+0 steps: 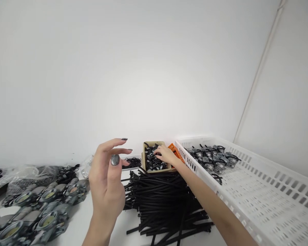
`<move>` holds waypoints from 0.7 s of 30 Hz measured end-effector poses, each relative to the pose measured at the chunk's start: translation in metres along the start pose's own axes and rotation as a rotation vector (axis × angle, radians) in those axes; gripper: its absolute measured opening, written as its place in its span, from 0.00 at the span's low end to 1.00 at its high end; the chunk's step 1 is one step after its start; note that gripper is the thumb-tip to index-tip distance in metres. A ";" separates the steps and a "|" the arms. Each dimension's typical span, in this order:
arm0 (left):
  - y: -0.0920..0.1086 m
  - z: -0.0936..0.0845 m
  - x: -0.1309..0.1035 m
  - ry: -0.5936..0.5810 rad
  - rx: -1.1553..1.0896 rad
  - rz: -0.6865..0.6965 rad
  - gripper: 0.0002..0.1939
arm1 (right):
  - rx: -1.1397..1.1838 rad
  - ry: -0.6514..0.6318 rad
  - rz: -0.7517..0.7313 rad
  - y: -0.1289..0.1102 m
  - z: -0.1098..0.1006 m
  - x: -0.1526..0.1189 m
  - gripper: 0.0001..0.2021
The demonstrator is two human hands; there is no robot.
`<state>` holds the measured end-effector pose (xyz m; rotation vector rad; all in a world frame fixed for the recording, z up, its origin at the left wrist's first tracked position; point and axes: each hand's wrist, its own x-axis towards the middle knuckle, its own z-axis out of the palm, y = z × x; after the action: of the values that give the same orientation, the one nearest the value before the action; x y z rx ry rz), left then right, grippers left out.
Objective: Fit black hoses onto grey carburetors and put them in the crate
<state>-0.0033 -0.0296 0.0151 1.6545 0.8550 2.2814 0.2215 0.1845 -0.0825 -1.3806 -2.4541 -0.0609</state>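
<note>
My left hand (109, 181) is raised over the table, palm turned inward, with its curved fingers and thumb apart and nothing between them. My right hand (165, 153) reaches into a beige bin (157, 170), its fingers bent down among small black curved pieces with silvery parts (151, 163). The fingertips are partly hidden there, so any piece they grip cannot be made out. Under my right forearm lies a large pile of thin black tubes (166, 201). An orange container (178, 153) shows just beyond my right wrist.
On the right stands a white slotted basket (269, 201) with grey-and-black assemblies (213, 158). Grey metal castings with round openings (47, 220) cover the left side, near clear plastic bags (38, 174). Thin black rings (133, 162) lie by the white wall (143, 75).
</note>
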 end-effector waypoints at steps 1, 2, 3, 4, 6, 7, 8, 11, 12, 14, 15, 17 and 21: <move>-0.001 0.001 0.000 -0.004 0.002 -0.002 0.12 | 0.005 0.027 -0.009 -0.001 0.003 0.001 0.12; -0.002 0.002 0.000 -0.010 0.004 -0.005 0.12 | 0.012 0.044 -0.020 -0.003 0.007 0.003 0.13; -0.001 0.002 -0.001 -0.015 0.007 -0.005 0.12 | 0.022 0.052 -0.033 -0.004 0.011 0.005 0.13; -0.001 0.003 -0.001 -0.017 0.010 0.000 0.12 | 0.036 0.055 -0.047 -0.006 0.016 0.007 0.12; 0.003 0.002 -0.004 -0.026 0.031 0.016 0.12 | 0.076 0.068 -0.072 -0.009 0.026 0.010 0.08; 0.005 0.001 -0.005 -0.036 0.054 0.025 0.12 | 0.103 0.084 -0.080 -0.010 0.030 0.011 0.07; 0.007 -0.001 -0.008 -0.061 0.092 0.039 0.12 | 0.136 0.106 -0.084 -0.010 0.034 0.011 0.06; 0.007 -0.021 -0.018 -0.228 0.287 0.112 0.11 | 0.250 0.213 -0.057 -0.008 0.035 0.007 0.04; 0.003 -0.032 -0.023 -0.292 0.368 0.144 0.10 | 0.294 0.265 -0.030 -0.006 0.032 0.005 0.04; -0.009 -0.065 -0.034 -0.429 0.584 0.152 0.11 | 0.388 0.385 0.037 -0.002 0.021 -0.001 0.06; -0.019 -0.085 -0.040 -0.459 0.739 0.061 0.12 | 0.437 0.445 0.069 0.000 0.013 -0.004 0.07; -0.041 -0.131 -0.056 -0.531 1.022 -0.087 0.17 | 0.533 0.557 0.118 0.002 -0.005 -0.013 0.09; -0.081 -0.214 -0.092 -0.234 1.506 -0.336 0.30 | 0.695 0.739 0.162 0.001 -0.037 -0.031 0.10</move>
<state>-0.1815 -0.0795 -0.1484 1.7631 2.8219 0.9770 0.2467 0.1517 -0.0569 -0.9862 -1.5282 0.2512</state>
